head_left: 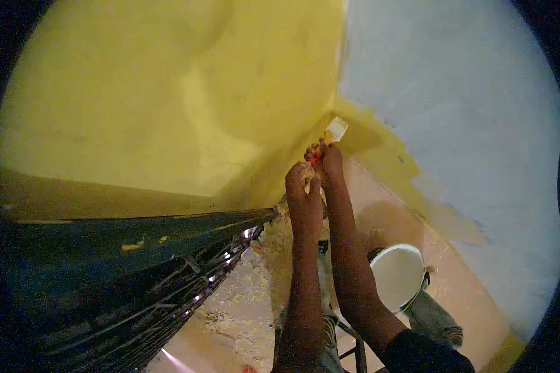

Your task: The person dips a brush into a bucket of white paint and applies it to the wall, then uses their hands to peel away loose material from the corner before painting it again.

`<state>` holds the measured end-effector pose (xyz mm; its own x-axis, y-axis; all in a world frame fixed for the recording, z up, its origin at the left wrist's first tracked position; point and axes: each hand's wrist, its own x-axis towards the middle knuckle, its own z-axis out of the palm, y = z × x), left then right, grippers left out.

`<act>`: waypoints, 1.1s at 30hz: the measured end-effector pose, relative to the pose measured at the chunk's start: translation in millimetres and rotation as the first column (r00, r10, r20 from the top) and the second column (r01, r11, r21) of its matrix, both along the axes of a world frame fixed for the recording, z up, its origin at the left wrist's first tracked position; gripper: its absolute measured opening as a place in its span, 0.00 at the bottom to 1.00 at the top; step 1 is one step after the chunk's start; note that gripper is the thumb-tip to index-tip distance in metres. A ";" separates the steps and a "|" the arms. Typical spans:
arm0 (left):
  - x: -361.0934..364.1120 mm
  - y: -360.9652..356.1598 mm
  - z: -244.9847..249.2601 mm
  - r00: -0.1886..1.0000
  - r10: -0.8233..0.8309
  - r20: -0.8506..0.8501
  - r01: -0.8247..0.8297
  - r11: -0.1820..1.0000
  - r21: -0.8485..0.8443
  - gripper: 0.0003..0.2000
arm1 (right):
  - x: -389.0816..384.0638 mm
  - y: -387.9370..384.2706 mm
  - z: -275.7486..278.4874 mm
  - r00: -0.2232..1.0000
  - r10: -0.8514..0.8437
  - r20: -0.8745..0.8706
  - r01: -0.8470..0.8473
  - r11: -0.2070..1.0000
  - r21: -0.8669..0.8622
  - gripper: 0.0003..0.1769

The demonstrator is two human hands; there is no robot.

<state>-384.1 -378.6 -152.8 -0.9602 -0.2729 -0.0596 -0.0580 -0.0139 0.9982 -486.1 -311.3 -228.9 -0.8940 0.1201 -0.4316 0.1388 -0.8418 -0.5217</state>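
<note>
Yellow paint is covering the wall (155, 105) left of the brush (335, 132), and a dark grille (106, 280) is slanting below-left of the brush, over a spattered floor (242, 304). Just below the brush, the left hand (303, 186) is curling its fingers around something pale that I cannot make out. The right hand (330, 163) is gripping the brush by its red handle, pale bristles touching the corner. Right of the brush, a blue wall (466, 112) is showing a yellow edge, and a white bucket (397, 273) is standing below-right.
</note>
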 end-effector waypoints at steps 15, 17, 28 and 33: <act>-10.6 -10.8 32.8 0.998 0.028 0.055 -0.021 0.992 -0.122 0.16 | -39.7 5.3 3.9 0.997 -0.013 -0.081 0.010 0.999 -0.036 0.10; -10.8 -10.7 34.8 0.998 0.022 0.064 -0.014 0.992 -0.129 0.16 | -35.9 3.7 48.0 0.992 -0.050 -0.116 0.050 0.999 -0.004 0.11; -15.3 -17.1 32.1 0.990 0.138 0.015 -0.139 0.984 0.113 0.14 | -12.3 -24.6 24.1 0.929 -0.103 -0.356 0.235 0.907 0.351 0.13; -17.5 -18.2 40.4 0.994 0.101 0.036 -0.102 0.995 0.023 0.13 | -23.7 -13.2 -137.5 0.985 -0.113 -0.132 0.128 0.985 0.113 0.13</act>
